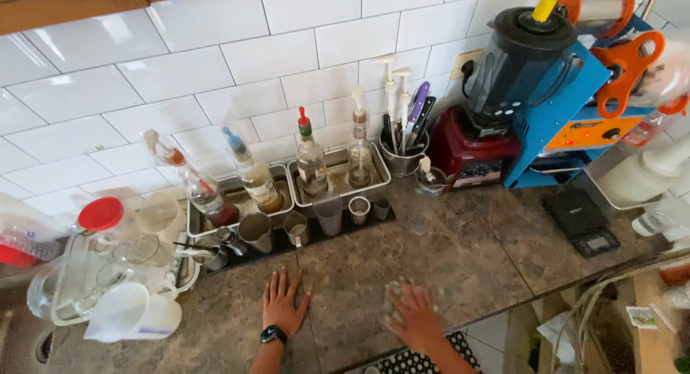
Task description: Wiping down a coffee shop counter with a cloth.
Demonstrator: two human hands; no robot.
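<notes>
My left hand (283,302) lies flat and open on the dark stone counter (460,252), fingers spread, with a black watch on the wrist. My right hand (413,313) is blurred and presses a small pale cloth or sponge (393,296) against the counter near its front edge. Just beyond both hands, several metal jiggers and cups (295,229) stand on a black bar mat (316,237).
Two steel trays (338,178) at the tiled wall hold bottles with pourers. A tub of tools (402,157), a red-based blender (496,101) and a blue machine (575,94) stand to the right, with a black scale (582,222). Plastic jugs (133,309) sit at the left.
</notes>
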